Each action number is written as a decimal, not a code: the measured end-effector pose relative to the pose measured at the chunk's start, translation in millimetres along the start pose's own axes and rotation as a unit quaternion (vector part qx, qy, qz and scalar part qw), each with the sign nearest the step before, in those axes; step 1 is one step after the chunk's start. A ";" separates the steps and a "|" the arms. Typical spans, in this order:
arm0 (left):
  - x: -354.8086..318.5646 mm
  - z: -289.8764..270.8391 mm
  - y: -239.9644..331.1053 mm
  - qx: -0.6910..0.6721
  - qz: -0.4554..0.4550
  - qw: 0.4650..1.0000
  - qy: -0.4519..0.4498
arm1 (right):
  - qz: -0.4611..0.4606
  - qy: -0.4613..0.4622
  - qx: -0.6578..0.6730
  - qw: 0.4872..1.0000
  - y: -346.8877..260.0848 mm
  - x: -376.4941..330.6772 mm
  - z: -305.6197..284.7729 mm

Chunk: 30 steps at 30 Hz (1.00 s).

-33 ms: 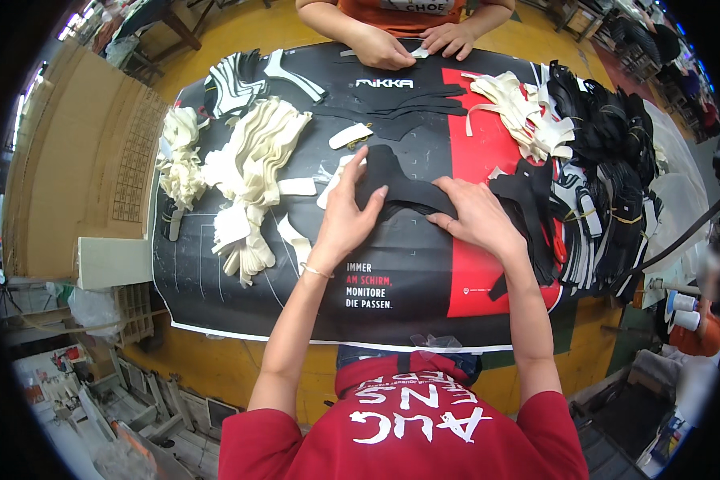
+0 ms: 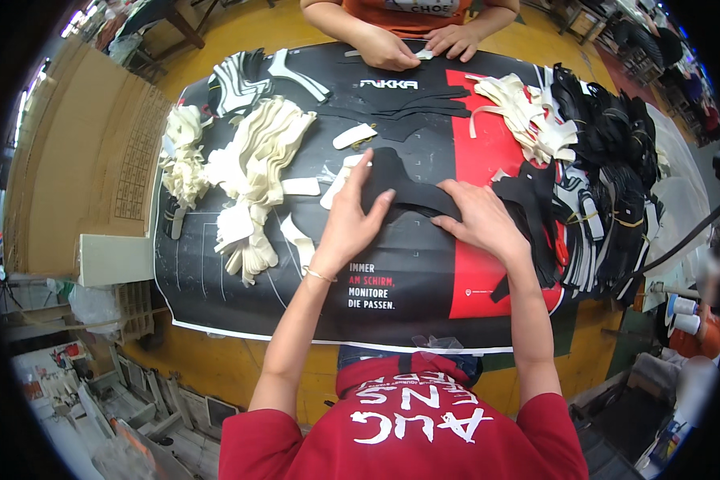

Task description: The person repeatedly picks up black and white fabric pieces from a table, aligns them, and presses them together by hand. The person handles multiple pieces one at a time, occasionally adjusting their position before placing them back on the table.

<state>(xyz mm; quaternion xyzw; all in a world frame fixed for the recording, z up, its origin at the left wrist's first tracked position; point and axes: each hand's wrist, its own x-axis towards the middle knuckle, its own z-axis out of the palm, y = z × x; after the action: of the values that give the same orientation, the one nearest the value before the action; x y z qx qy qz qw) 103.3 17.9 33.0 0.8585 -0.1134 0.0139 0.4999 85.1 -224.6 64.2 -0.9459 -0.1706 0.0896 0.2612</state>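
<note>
While spread flat, both hands, left point(image 2: 350, 220) and right point(image 2: 480, 218), open-palmed on a black fabric cut-out point(image 2: 404, 188) atop the printed mat point(image 2: 424, 296).

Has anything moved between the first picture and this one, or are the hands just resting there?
Nothing has visibly changed. The left hand and the right hand lie flat on the black cut piece on the dark printed mat, as before. The cream pieces, the black stack and the other person's hands at the far edge are also where they were.
</note>
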 end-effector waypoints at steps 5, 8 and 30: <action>-18.4 -14.9 4.7 0.091 0.091 0.989 0.067 | 0.071 -0.051 -0.055 0.995 -5.8 -16.4 -14.5; -17.5 -32.0 -6.1 0.230 0.054 0.967 0.100 | 0.070 -0.043 -0.077 0.994 -20.6 -23.1 -24.3; -56.0 -79.3 -54.9 0.322 0.128 0.933 0.100 | -0.072 0.003 0.039 0.997 -103.6 126.6 77.3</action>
<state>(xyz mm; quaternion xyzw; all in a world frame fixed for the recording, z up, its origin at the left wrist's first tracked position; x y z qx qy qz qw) 67.3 122.3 18.1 0.9456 -0.1614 0.1996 0.1998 153.8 -58.5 42.9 -0.9204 -0.2336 0.0740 0.3047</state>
